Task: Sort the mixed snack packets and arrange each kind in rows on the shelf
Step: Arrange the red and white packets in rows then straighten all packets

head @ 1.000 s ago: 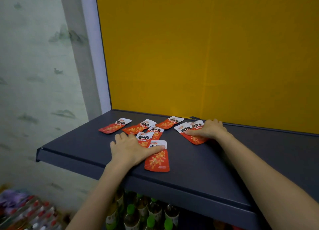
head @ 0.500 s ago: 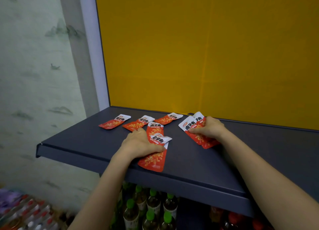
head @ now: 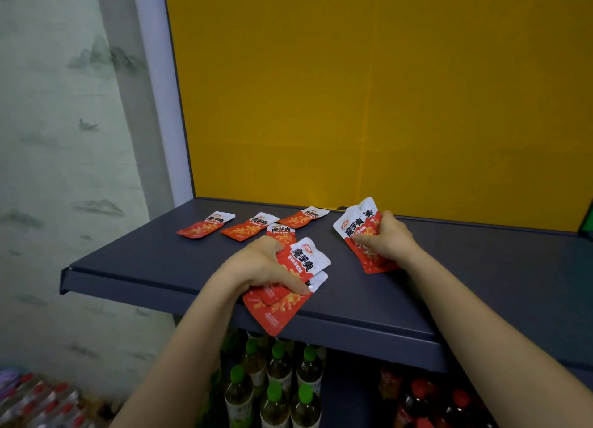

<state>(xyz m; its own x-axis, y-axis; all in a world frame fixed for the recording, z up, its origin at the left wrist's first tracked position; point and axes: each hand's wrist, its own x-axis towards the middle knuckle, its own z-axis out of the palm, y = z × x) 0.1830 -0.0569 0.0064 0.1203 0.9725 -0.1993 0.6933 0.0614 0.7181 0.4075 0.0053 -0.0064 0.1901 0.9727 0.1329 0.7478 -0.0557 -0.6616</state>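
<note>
On the shelf [head: 144,260], red packets [head: 301,260] in both hands [head: 256,264] [head: 390,239]

Eight red-and-white foil snack packets [head: 205,226] are in view. Four lie flat on the single dark grey metal shelf [head: 369,296], three of them in a back line and a fourth packet [head: 282,230] just in front. Two more overlap in the left hand [head: 256,265], and another two are held in the right hand [head: 390,241]. Below the shelf stand at least six green-capped clear plastic drink bottles [head: 274,406]. The dark red-capped bottles [head: 417,395] beside them and the blurred red-topped packs [head: 35,398] at lower left are too indistinct to count. One yellow back panel [head: 385,90] rises behind.
</note>
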